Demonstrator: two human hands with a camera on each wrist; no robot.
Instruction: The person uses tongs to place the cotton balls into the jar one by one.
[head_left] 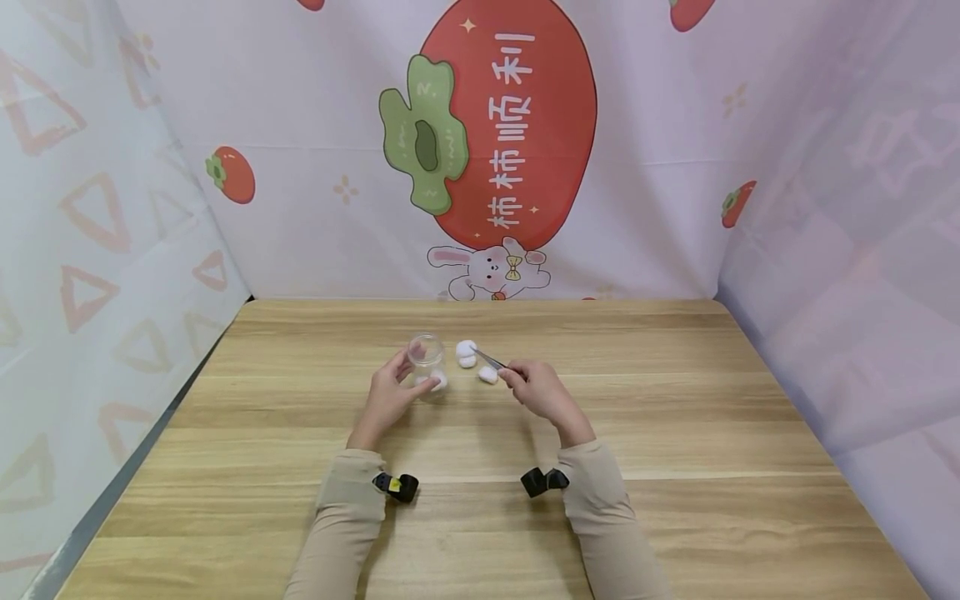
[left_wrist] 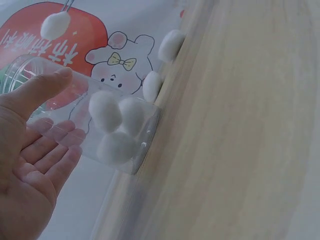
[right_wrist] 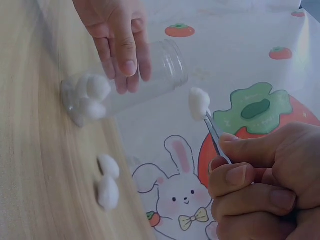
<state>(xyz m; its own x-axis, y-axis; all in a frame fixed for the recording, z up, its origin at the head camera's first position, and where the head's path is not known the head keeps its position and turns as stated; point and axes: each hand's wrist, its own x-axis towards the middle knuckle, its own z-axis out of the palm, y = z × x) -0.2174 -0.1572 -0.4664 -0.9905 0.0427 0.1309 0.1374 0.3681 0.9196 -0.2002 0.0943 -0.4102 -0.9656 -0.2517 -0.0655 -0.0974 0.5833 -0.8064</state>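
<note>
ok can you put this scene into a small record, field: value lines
left hand: holds the jar
jar state: clear, upright, mouth uncovered
inside jar: three white balls visible
right hand: grips tweezers
tweezers' load: one white ball, in the air
on table: two loose white balls
backdrop: printed with red fruit and a rabbit

Left forearm (head_left: 339, 523) and right forearm (head_left: 604, 512) sleeved, extended forward, left hand (head_left: 387, 397) with thumb spread apart from its fingers, right hand (head_left: 543, 393) pinching with thumb and index finger, other fingers curled
</note>
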